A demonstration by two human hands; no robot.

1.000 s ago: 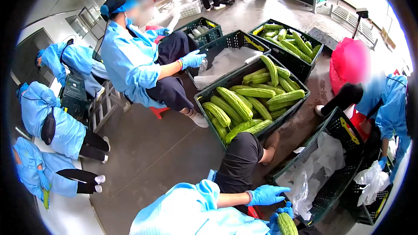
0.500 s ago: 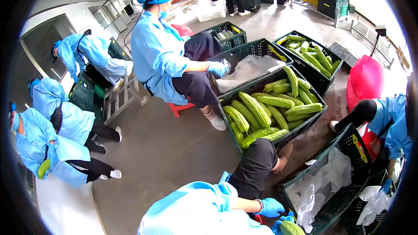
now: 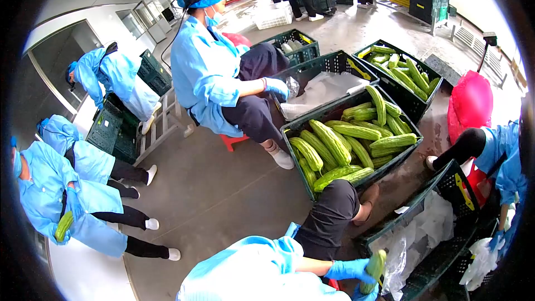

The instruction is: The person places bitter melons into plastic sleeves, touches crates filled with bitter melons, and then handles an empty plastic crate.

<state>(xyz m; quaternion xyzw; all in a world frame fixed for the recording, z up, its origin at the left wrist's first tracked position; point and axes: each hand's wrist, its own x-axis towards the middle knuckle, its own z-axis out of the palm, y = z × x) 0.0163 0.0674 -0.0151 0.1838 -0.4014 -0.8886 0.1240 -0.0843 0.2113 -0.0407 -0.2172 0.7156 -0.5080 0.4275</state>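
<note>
At the bottom edge, my left hand [image 3: 350, 270] in a blue glove is closed around the side of a green bitter melon [image 3: 377, 267] that stands nearly upright. My right hand [image 3: 365, 293], also gloved in blue, is around the melon's lower end and is partly cut off by the frame. Just right of the melon lies clear plastic film [image 3: 398, 265], hanging over the near side of a dark green crate [image 3: 432, 278]. My bent knee in black trousers [image 3: 329, 212] is beside a large crate [image 3: 304, 181] full of bitter melons [image 3: 334, 144].
A seated co-worker [image 3: 209, 78] has a gloved hand at a film-lined crate [image 3: 329, 58]. Another crate of melons [image 3: 398, 72] stands behind. At right, a person's sleeve [image 3: 504, 150] shows near a pink bag [image 3: 471, 106]. Several people in blue coats stand left, one holding a melon [image 3: 64, 226].
The bitter melon has risen into fuller view and turned upright. My left hand, earlier apart from it, now grips it. At left, the standing co-worker's melon has shifted slightly right.
</note>
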